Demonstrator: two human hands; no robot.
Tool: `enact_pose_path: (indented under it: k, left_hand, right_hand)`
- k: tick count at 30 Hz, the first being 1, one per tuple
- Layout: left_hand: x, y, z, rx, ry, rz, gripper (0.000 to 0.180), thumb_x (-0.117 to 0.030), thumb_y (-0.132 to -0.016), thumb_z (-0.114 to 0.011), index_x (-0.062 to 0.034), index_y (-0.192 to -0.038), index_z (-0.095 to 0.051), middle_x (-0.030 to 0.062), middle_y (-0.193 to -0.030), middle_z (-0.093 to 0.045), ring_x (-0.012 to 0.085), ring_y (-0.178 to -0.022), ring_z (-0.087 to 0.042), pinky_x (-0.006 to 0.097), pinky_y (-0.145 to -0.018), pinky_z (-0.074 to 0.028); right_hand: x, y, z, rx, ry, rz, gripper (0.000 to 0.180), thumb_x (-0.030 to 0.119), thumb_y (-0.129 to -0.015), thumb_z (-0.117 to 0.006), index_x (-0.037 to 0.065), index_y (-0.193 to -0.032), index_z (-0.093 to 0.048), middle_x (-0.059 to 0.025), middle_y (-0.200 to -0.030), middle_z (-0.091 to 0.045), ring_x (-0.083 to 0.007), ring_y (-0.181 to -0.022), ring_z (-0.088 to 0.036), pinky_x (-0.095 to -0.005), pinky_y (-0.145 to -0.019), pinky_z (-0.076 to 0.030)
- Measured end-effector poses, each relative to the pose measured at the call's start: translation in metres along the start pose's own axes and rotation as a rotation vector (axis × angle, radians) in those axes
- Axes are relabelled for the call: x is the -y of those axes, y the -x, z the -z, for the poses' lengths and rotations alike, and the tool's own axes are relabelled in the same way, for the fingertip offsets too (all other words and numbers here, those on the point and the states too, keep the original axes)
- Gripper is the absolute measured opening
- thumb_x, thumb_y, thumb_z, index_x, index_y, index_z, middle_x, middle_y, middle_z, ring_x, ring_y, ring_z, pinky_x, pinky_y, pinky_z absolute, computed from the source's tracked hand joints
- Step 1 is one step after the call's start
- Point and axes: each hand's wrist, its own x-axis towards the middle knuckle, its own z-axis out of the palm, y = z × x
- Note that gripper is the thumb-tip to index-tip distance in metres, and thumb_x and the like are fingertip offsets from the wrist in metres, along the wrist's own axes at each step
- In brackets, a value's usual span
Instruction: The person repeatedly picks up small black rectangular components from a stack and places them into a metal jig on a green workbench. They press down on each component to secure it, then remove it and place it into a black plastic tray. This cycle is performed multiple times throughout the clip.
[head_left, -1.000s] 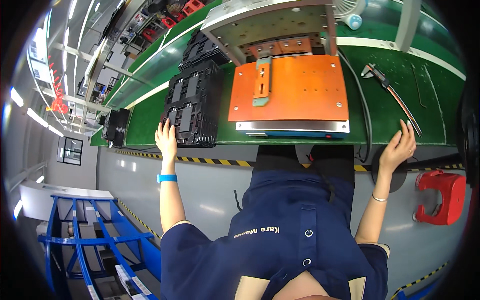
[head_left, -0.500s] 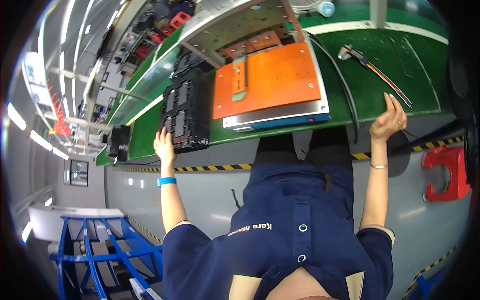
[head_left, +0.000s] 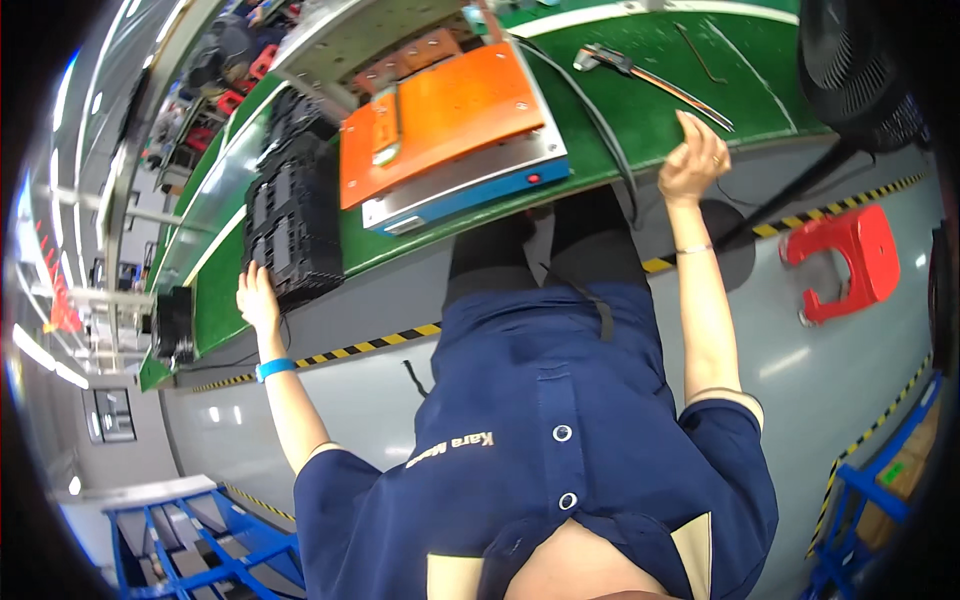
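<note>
Person in a dark blue shirt at a green bench (head_left: 755,98), legs against its near side, both arms reaching forward. Left hand (head_left: 258,298): fingers extended at the near left corner of a stack of black trays (head_left: 295,220); from where one stands, it cannot be told whether they clamp the trays or merely rest against them. The stack sits at the bench's front edge, left of the press-like machine, with further black trays (head_left: 298,122) behind it. Right hand (head_left: 695,165): empty, fingers loosely curled and a little apart, raised at the front edge near the lower end of a caliper (head_left: 655,82); contact with the bench cannot be made out. Centre: the machine's orange plate (head_left: 455,115), bearing a narrow greenish-edged fixture (head_left: 386,125), above a blue base (head_left: 485,194) with a red button (head_left: 533,178). A dark cable (head_left: 597,120) curves between machine and caliper and hangs over the edge. Beyond the caliper lies a thin bent rod (head_left: 700,53). Far left on the bench: a black stack (head_left: 172,322). At right: a black fan (head_left: 855,75) and, on the floor, a red stool (head_left: 872,262).
</note>
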Motion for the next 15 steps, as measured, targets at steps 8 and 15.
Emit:
enact_pose_path:
  k: [8,15]
  left_hand:
    - [-0.057,0.003,0.064,0.098,0.455,0.626,0.045,-0.050,-0.094,-0.049,-0.0291,-0.133,-0.056,0.0095,-0.150,-0.039,0.0384,-0.140,-0.027,0.067,-0.108,-0.021]
    - [-0.063,0.009,0.069,0.067,0.500,0.671,0.045,-0.047,-0.093,-0.053,-0.0270,-0.133,-0.058,0.0111,-0.150,-0.039,0.0391,-0.140,-0.027,0.069,-0.109,-0.019]
  right_hand:
    - [-0.018,0.010,0.011,0.061,-0.012,0.049,0.046,0.030,-0.093,-0.034,0.015,-0.121,-0.066,-0.0031,-0.121,-0.064,-0.0237,-0.107,-0.058,-0.0403,-0.096,-0.039]
    - [-0.020,0.015,0.006,0.126,0.011,0.034,0.048,0.034,-0.096,-0.030,0.014,-0.121,-0.065,-0.0022,-0.127,-0.060,-0.0247,-0.113,-0.052,-0.0411,-0.102,-0.031]
